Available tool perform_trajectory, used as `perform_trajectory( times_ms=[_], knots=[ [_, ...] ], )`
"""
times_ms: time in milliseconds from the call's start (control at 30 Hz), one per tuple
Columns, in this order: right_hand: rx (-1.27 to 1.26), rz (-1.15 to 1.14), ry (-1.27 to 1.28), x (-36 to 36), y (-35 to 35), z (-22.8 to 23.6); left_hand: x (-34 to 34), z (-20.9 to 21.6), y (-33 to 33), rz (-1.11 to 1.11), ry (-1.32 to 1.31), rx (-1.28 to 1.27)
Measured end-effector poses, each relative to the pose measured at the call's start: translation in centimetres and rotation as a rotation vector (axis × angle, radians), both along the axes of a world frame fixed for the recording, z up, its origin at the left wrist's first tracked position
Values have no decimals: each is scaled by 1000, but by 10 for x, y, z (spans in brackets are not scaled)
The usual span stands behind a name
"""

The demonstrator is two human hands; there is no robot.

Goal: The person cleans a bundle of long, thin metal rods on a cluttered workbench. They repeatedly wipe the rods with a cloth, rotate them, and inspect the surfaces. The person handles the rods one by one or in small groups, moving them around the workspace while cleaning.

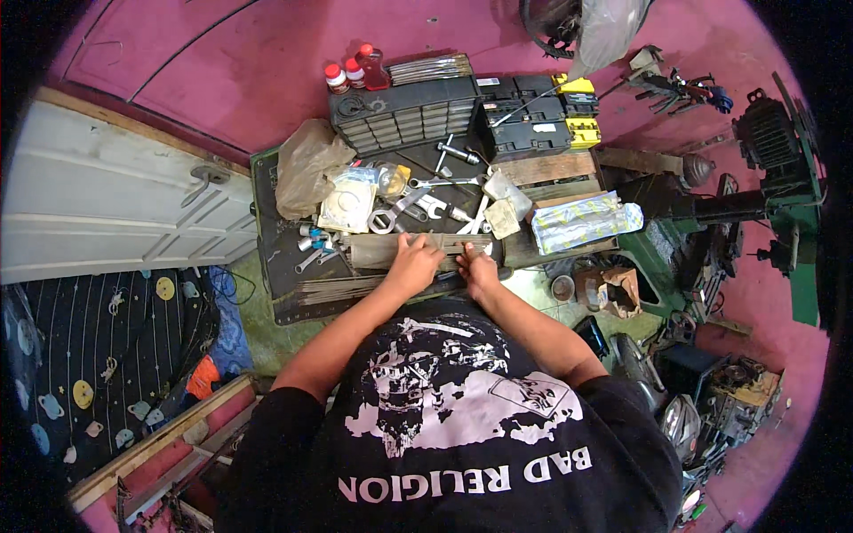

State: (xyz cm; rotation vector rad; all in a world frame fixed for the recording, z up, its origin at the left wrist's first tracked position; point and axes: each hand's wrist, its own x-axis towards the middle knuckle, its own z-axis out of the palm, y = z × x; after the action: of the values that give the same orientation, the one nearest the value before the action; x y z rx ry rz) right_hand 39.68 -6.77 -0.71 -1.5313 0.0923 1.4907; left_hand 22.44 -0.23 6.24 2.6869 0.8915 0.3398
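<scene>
Resting left hand [418, 265]: bent across the gray pack [369, 254], can't tell if gripping!
Right hand [481, 270]: curled at its right end, grip unclear!
Desk [283, 277]: thin rods [338, 290] near!

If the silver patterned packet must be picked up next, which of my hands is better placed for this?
Probably the right hand: it is nearer the silver patterned packet, which lies to its right. The left hand would have to reach past it.

Workshop: wrenches [449, 182] on a worktable [283, 282], green drill press [782, 206]
</scene>
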Motion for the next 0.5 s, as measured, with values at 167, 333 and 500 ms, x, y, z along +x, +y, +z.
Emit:
perform_trajectory(
  times_ms=[167,333,500],
  knots=[
    [-79,91,99,17,-19,1,-41,9,-4,58,-154,-93],
    [-101,87,116,16,-48,40,-127,2,-8,412,-75,-149],
    [173,611,-439,-28,-38,55,-196,-21,-29,651,20,-166]
  ],
)
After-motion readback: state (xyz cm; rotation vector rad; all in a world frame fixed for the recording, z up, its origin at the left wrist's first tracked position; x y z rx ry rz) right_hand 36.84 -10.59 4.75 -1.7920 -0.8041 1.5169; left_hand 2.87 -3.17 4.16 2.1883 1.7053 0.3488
